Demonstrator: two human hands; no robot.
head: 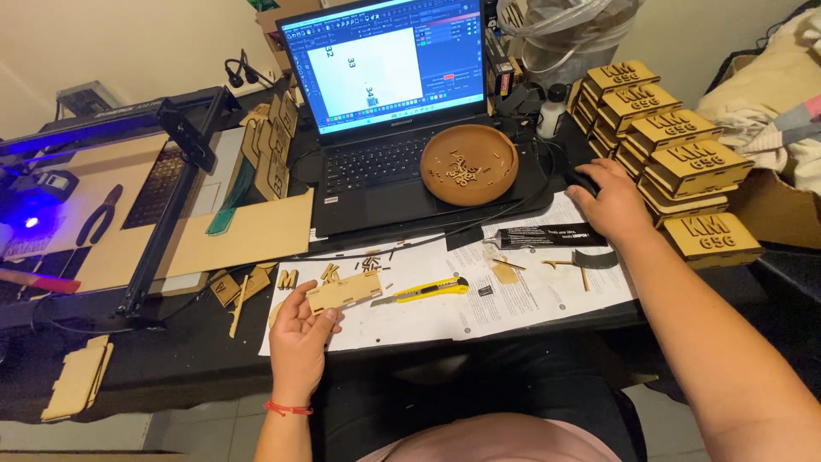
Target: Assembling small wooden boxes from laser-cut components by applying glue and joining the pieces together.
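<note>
- Holding a thin laser-cut wooden panel [344, 292], the left hand [299, 329] has its grip pinched on the panel's left end, thumb on top and fingers curled beneath.
- The panel juts out to the right of that grip, lying roughly level just above the white paper sheets [410, 321] spread on the dark surface [171, 359].
- A yellow utility knife [421, 293] lies on the paper just beside the panel's free end, apart from the hand.
- The right hand [609, 204] rests palm down well apart from the left, to the right of the laptop [385, 111]; its fingers cover what looks like a dark computer mouse [580, 180], though the view there is too dim to be sure, and I cannot tell how tightly its grip is pressed together.
- A black glue tube [543, 236] lies on the paper just below the right hand.
- A round wooden bowl [469, 164] with small cut pieces sits on the laptop's right corner.
- Stacked wooden boxes [676, 162] with raised lettering stand to the right of the right hand.
- Loose wooden letters [288, 279] lie near the left hand's fingertips.
- A laser engraver frame [162, 205] with a blue glow stands at far left.
</note>
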